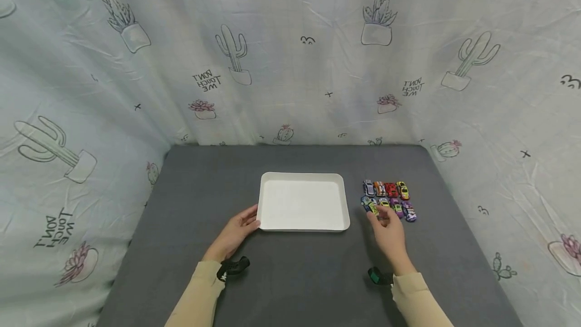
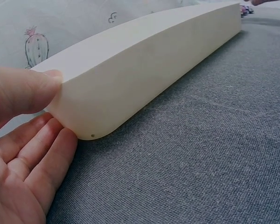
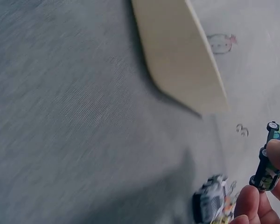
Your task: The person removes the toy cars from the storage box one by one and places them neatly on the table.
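A shallow white tray [image 1: 304, 202] lies on the grey cloth. At its near left corner, my left hand [image 1: 232, 234] holds it, with the thumb [image 2: 39, 88] on the rim and the other fingers against the outer wall. To the right of the tray, my right hand [image 1: 391, 236] pinches a small toy car [image 3: 267, 170] between thumb and fingers. That car, dark with green and blue patches, is raised above the cloth in the right wrist view. Several more toy cars [image 1: 391, 189] stand in two rows just beyond the right hand, the front row partly hidden by it.
Grey cloth [image 1: 299, 281] covers the table. A pale curtain [image 1: 272, 64] printed with cacti and lettering hangs behind the table and along both sides. A black strap with a camera [image 1: 233, 266] sits on the left wrist, another [image 1: 379, 276] on the right.
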### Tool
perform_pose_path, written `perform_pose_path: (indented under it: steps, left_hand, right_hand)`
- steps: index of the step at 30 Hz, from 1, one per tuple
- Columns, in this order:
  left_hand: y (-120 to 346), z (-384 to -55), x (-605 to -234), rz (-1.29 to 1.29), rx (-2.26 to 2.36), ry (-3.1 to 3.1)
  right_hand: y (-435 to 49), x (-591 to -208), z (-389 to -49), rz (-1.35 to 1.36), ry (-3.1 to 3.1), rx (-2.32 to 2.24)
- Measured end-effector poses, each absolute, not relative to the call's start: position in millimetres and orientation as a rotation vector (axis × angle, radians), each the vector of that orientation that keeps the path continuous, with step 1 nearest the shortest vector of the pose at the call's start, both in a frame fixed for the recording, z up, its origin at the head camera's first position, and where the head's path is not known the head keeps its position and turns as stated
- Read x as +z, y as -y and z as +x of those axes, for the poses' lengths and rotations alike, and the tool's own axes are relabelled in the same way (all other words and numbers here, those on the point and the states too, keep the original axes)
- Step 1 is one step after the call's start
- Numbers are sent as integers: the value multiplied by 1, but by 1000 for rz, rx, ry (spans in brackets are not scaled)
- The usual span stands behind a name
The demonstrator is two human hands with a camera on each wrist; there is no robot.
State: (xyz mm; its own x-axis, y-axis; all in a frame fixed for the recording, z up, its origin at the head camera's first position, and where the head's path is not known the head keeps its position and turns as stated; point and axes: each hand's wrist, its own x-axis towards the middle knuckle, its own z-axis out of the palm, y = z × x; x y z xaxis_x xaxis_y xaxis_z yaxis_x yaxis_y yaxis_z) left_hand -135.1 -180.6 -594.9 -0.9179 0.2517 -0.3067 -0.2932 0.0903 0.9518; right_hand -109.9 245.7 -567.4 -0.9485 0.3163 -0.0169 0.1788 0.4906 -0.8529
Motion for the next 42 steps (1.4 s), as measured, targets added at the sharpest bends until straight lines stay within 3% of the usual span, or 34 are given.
perform_pose_path:
  steps: [12,42]
  left_hand:
    - [183,-138,-596,-46,1873,-2000]
    - [190,-139,-598,-66,1868,-2007]
  right_hand:
    - [-268,-586,-82,-609,2661,1382]
    - [-263,-590,-88,-568,2931,1120]
